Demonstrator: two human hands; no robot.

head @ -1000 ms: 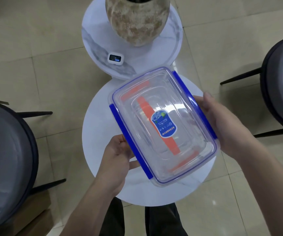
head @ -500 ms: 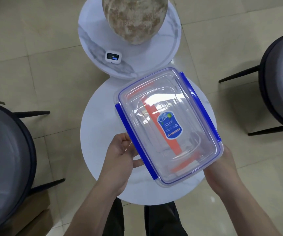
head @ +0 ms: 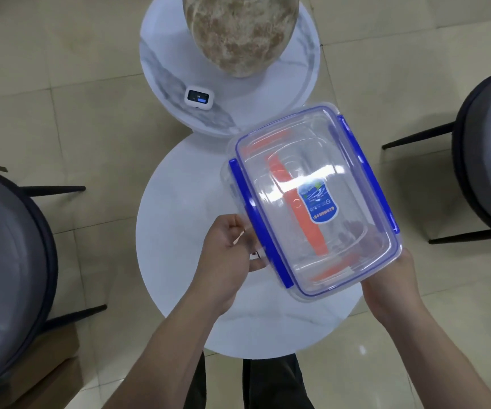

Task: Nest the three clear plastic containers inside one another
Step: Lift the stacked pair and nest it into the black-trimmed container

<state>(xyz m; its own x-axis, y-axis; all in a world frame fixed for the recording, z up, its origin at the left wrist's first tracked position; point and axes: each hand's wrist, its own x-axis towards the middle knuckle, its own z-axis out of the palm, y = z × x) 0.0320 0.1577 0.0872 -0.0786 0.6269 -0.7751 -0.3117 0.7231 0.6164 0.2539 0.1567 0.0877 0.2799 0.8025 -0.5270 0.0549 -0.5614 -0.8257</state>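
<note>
At the left edge of the frame a dark round chair [head: 8, 276] stands on the tiled floor. In the centre the left hand [head: 229, 258] is at the left long side of the large clear container [head: 312, 202], its fingers [head: 238, 231] curled narrow around the blue clip [head: 256, 225]; I cannot tell if the thumb is pulling the clip or only pressing it. Compared with 1 second ago, the container has moved to the right part of the frame and turned a little, and the right hand [head: 391, 287] has gone from the right long side to the near lower-right corner. Now it supports the box from below, and its fingers are hidden under the plastic, so they hold the box but their spread is not visible.

I judge that this change frees the left side for work on the clip, maybe to open the lid or to check it.

The container is held above the white round table [head: 185, 225], tilted, with the lid on and both blue clips folded against the lid rim. Through the lid I see at least 1 smaller clear container with orange clips [head: 300, 208]; a 3rd cannot be made out with certainty. The nesting looks nearly complete.

Above, a second table carries a vase [head: 238, 33] and a small white device [head: 199, 97].
</note>
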